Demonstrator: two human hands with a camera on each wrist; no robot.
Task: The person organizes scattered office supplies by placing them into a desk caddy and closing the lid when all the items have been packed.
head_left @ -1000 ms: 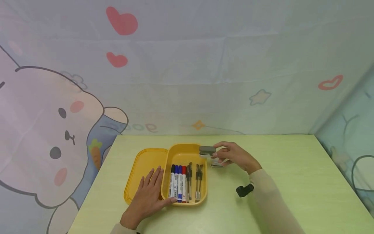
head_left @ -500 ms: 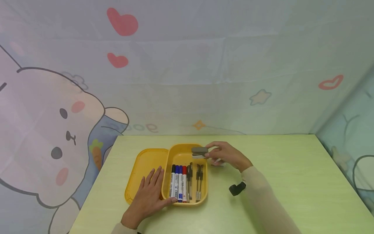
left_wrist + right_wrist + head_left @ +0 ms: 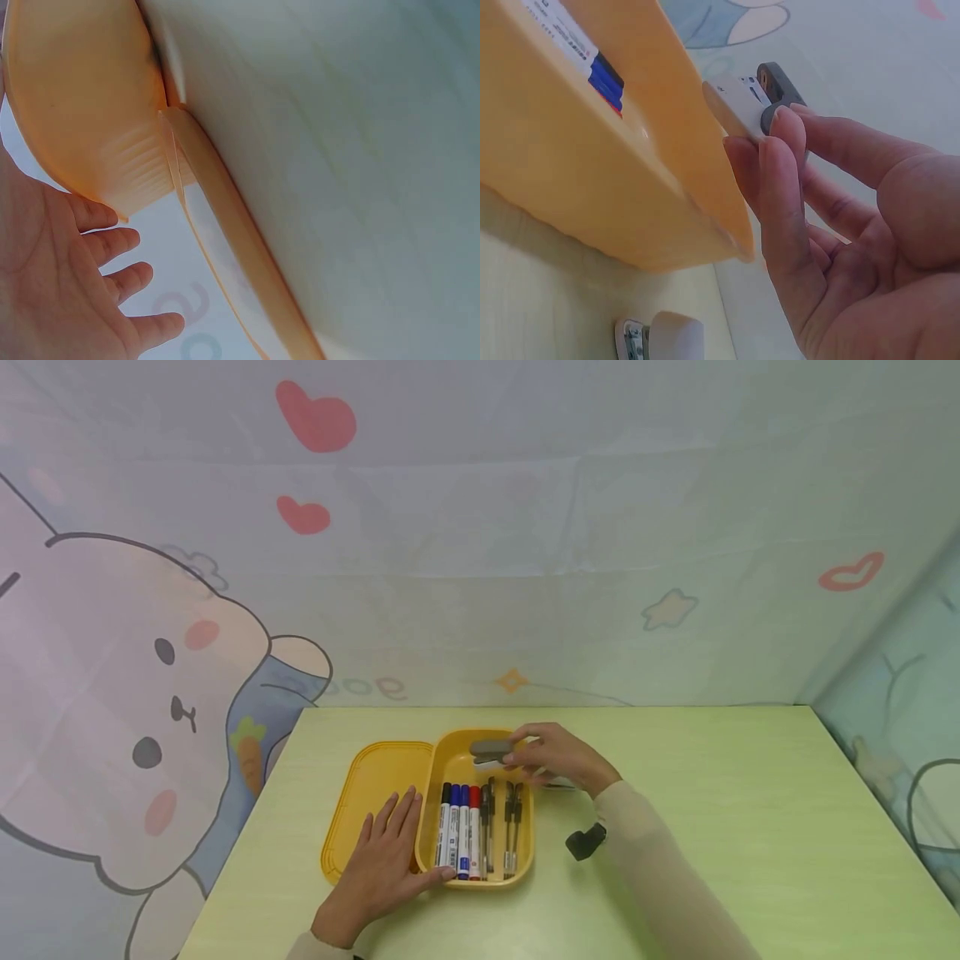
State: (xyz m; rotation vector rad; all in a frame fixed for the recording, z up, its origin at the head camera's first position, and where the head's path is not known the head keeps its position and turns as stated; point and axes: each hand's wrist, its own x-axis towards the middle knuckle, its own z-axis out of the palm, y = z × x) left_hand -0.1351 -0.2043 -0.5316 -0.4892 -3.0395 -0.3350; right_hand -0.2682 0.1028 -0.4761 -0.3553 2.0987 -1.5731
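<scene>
My right hand (image 3: 558, 758) pinches a small grey-and-white stapler (image 3: 491, 750) above the far end of a yellow box (image 3: 422, 827). In the right wrist view the stapler (image 3: 739, 109) is between thumb and fingers, above the box wall. Several markers (image 3: 463, 831) with black, blue and red caps lie inside the box, alongside several black-capped pens (image 3: 512, 827). My left hand (image 3: 381, 864) lies at the box's left side with fingers extended over the open lid and its thumb at the near rim. The left wrist view shows those fingers (image 3: 112, 244) spread and straight.
The yellow lid (image 3: 375, 777) lies to the left, joined to the box. A second, whitish stapler (image 3: 675, 337) rests on the light green table (image 3: 720, 793), right of the box and partly behind my right hand. A patterned cloth (image 3: 480, 568) hangs behind the table.
My right hand has carried the stapler leftward, from over the box's right rim to above its far inner part. The left hand has stayed in place.
</scene>
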